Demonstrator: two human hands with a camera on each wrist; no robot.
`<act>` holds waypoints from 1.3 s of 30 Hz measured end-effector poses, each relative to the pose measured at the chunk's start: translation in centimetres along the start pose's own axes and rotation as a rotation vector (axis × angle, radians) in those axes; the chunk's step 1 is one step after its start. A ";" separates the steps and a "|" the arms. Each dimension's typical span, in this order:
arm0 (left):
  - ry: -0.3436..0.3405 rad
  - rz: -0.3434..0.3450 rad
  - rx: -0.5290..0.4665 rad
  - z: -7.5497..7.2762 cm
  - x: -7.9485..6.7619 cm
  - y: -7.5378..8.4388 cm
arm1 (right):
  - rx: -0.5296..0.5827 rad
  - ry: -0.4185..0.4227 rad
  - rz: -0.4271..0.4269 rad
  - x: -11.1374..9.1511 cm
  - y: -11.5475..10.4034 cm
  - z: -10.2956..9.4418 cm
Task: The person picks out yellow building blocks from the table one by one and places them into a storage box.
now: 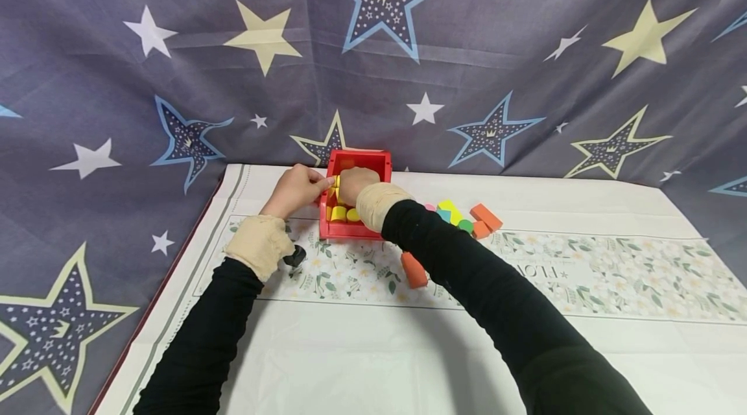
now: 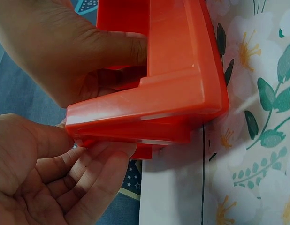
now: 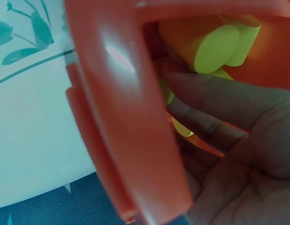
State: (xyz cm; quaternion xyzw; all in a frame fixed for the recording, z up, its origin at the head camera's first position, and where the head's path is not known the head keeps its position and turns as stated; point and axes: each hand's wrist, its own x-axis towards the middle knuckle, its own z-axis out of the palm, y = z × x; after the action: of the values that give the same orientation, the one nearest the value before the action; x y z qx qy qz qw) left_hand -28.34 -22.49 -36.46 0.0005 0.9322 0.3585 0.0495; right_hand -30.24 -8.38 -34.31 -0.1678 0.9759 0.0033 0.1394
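Note:
A red plastic box (image 1: pixel 382 155) stands near the back edge of the table, with several yellow blocks (image 1: pixel 338 213) inside. At its left wall, my left hand (image 1: pixel 296 189) pinches the rim between thumb and fingers; the left wrist view shows the fingertips (image 2: pixel 121 149) against the wall's outer side. My right hand (image 1: pixel 357 185) reaches down into the box. In the right wrist view, its thumb and fingers are bent among the yellow blocks (image 3: pixel 217 49) beside the red wall. Its fingertips are partly hidden, so whether they grip a block cannot be told.
Right of the box lie loose blocks: orange ones (image 1: pixel 487 216), a yellow one (image 1: pixel 449 210) and a green one (image 1: pixel 465 225), partly behind the right sleeve. Another orange block (image 1: pixel 414 270) lies nearer. A star-patterned cloth (image 1: pixel 373 91) hangs behind the white table cover (image 1: pixel 350 350).

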 end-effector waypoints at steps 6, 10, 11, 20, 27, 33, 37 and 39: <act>-0.003 -0.007 -0.006 0.0 -0.1 0.1 | -0.018 0.003 -0.009 0.1 0.1 0.1; -0.002 -0.006 -0.006 0.0 -0.1 0.0 | -0.028 0.010 -0.016 0.0 0.1 0.0; -0.001 -0.005 -0.006 0.0 -0.1 0.0 | -0.035 0.012 -0.020 -0.1 0.1 -0.1; 0.012 0.003 0.006 0.0 -0.2 -0.1 | -0.071 0.026 -0.034 -0.6 -0.1 -1.3; 0.001 -0.002 -0.006 0.0 -0.2 0.0 | -0.155 0.026 -0.067 -1.3 0.4 -2.5; -0.001 -0.008 -0.001 0.0 -0.2 0.1 | -0.164 0.053 -0.085 -1.5 1.6 -3.7; -0.007 -0.016 -0.004 0.0 -0.2 0.2 | -0.108 0.100 -0.089 -1.3 2.7 -4.3; -0.007 -0.018 -0.007 0.0 -0.2 0.2 | -0.098 0.119 -0.090 -1.3 3.3 -4.7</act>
State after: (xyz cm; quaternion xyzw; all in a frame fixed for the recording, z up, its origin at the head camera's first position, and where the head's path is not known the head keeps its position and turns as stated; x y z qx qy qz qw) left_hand -28.10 -22.35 -36.30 -0.0069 0.9308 0.3611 0.0562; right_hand -31.41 -5.10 -29.57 -0.2180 0.9726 0.0348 0.0728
